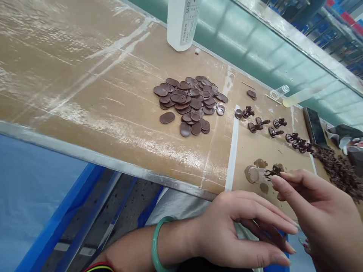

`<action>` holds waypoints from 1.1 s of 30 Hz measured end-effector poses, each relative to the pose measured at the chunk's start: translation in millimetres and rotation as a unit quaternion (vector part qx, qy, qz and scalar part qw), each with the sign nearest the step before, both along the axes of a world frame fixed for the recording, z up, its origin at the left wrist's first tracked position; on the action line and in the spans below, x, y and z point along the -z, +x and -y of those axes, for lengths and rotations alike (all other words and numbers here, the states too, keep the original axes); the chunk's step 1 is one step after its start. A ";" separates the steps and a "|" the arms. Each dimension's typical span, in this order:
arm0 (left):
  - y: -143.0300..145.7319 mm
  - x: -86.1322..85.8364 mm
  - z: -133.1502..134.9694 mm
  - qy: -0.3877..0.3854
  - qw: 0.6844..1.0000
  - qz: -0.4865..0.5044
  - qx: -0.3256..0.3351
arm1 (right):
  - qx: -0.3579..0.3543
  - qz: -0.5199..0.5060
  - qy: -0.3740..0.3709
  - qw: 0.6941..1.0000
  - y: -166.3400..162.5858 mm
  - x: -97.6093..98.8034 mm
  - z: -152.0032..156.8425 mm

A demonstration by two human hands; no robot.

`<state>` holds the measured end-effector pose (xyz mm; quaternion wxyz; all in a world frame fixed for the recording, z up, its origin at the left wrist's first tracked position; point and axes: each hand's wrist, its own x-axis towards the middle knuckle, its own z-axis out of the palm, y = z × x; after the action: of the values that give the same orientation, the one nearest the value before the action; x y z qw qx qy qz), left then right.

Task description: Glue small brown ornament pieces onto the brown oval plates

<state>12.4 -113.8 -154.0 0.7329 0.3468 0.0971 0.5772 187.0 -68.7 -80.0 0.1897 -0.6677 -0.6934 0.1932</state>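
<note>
A small dark-brown plastic figure (272, 173) is pinched between the thumb and fingers of my right hand (326, 204). Its thin legs point left, at the rim of a small clear cup (254, 175) standing on the table; whether they touch it I cannot tell. My left hand (246, 230), with a green bangle on the wrist, hovers at the table's front edge, fingers loosely bent and thumb apart, nothing visible in them. Beyond the cup stand several brown figures on oval bases (255, 127). Left of them lies a heap of loose brown oval bases (194, 100).
A white bottle (183, 24) stands at the back edge. A clear tube (280, 91) and a yellowish tube (297, 97) lie at the back right, near a black phone (314, 127). Many loose brown figures (338, 170) are piled at the right. White tape (233, 151) crosses the table.
</note>
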 end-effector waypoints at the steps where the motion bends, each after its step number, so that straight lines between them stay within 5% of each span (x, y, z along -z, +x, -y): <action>1: 0.1 0.3 -0.1 0.002 1.000 0.000 -0.001 | 0.003 -0.008 -0.002 1.000 -1.2 -0.9 -0.7; 33: 1.7 8.5 -2.2 0.025 0.997 0.077 -0.010 | 0.082 -0.061 0.026 0.994 -23.6 3.2 6.1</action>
<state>14.1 -111.6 -162.6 0.7233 0.3187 0.0297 0.6119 163.4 -74.8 -83.2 0.2642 -0.7044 -0.6280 0.1988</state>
